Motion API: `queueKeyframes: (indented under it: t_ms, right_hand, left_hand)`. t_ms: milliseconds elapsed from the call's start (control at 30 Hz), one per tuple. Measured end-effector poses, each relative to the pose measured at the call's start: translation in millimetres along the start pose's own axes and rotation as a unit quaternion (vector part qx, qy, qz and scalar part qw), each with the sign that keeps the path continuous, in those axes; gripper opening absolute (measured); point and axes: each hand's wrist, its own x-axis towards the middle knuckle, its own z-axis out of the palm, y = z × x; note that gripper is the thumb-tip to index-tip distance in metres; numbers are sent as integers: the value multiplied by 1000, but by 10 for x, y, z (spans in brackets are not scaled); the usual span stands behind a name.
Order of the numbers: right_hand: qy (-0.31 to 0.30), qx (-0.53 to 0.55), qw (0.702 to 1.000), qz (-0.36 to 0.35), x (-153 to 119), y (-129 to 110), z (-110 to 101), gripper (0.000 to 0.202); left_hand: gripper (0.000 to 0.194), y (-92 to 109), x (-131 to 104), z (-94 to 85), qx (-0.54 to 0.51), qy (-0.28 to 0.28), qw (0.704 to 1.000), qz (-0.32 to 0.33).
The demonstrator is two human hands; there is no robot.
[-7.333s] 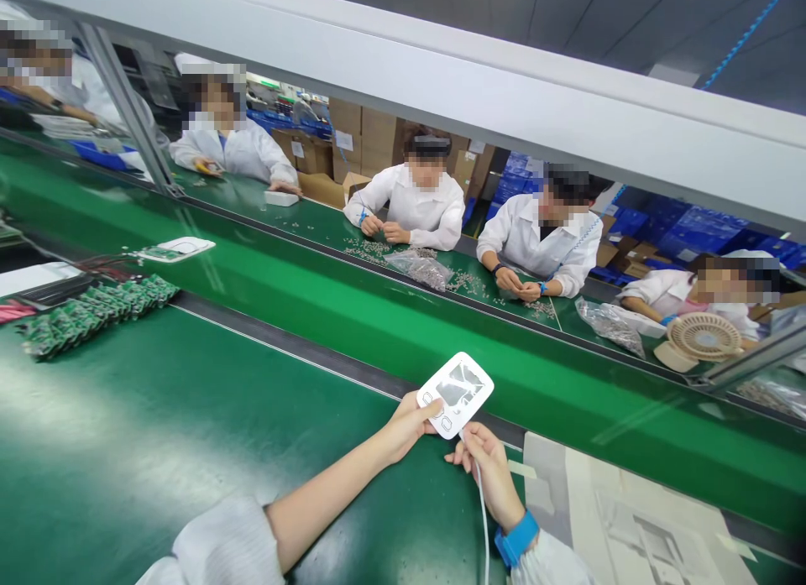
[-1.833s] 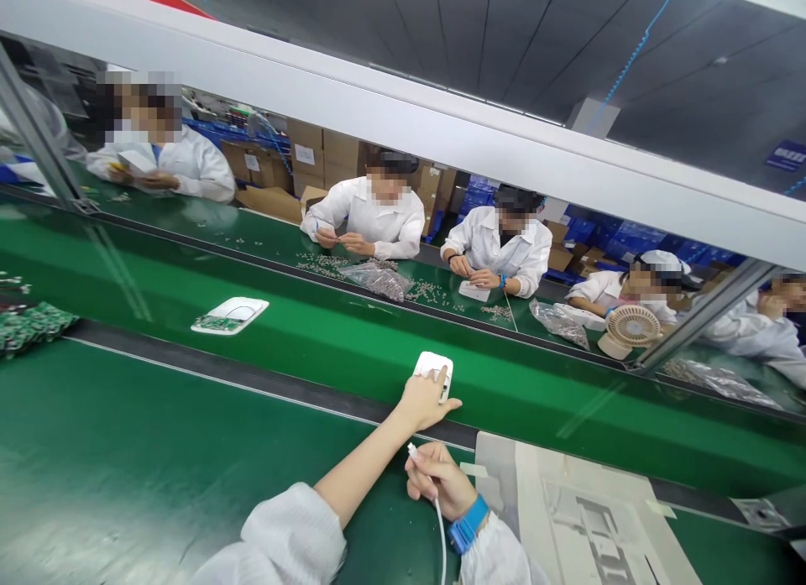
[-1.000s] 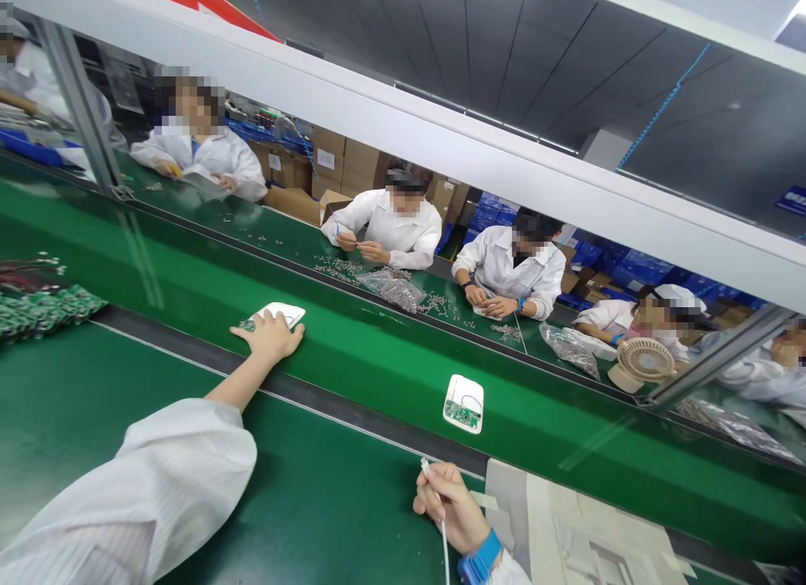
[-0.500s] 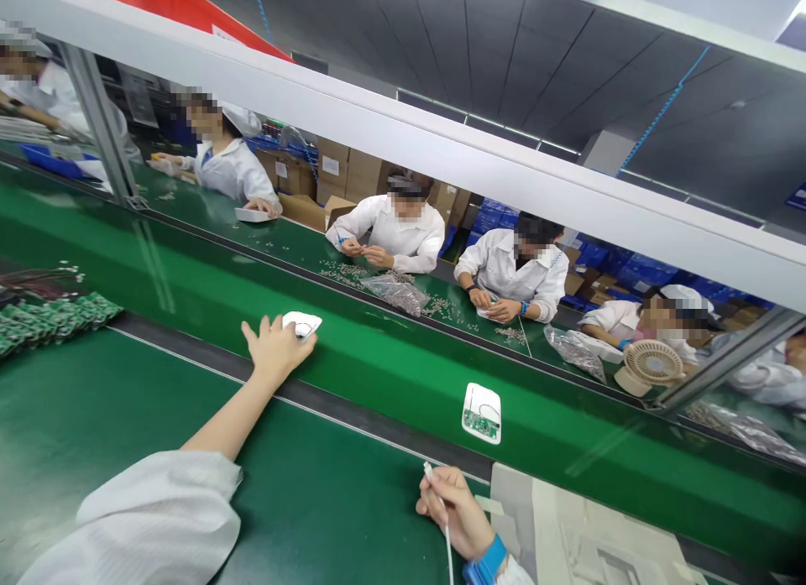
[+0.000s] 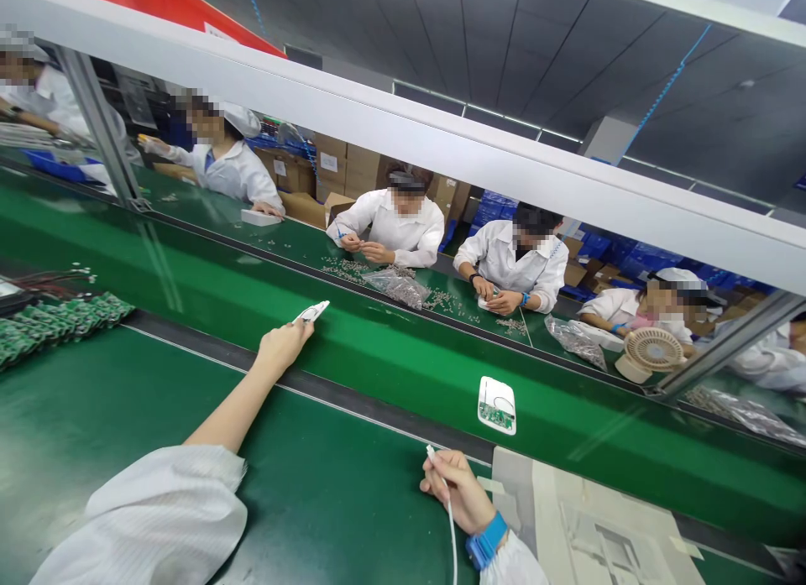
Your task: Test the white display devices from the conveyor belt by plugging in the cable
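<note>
Over the green conveyor belt, my left hand is closed on the near end of a white plastic housing, which is tilted up; a dark curved wire shows inside it. My right hand, a blue band on its wrist, pinches a white cable just below its small plug, which points up. The cable hangs down out of view. Beyond that hand, another white housing lies on the belt, with a green circuit board and a dark wire in it.
Many green circuit boards with wires are stacked at the left. A beige taped fixture lies at the lower right. Across the belt, several people in white coats work beside bags of small parts and a fan. A metal frame crosses above.
My left hand has closed on the white housing and tilted it up from the belt. The other housing has shifted right in view. My right hand still holds the cable, slightly higher in view.
</note>
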Motion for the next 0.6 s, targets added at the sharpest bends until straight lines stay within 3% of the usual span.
queueKeyframes:
  t_ms: [133,200,333,467,600]
  right_hand:
    - [0,-1,1000,0,-5,-2,9,22]
    - [2,-3,1000,1,-5,-13,13,22]
    - [13,-12,1000,4,3,-28,24,22]
    - [91,-22,995,-45,36,5,31,23]
    - [175,-108,973,-106,55,70,25,24]
  left_hand:
    - [42,-39,-38,-79,5,43,999,-22]
    - [33,-49,-60,-122,-85,50,994,-52]
    - [27,49,-117,-190,-263,47,957,-113]
    - [34,483,-347,-112,-403,-16,905,-132]
    - [32,1152,-966,35,-544,-153,818,-108]
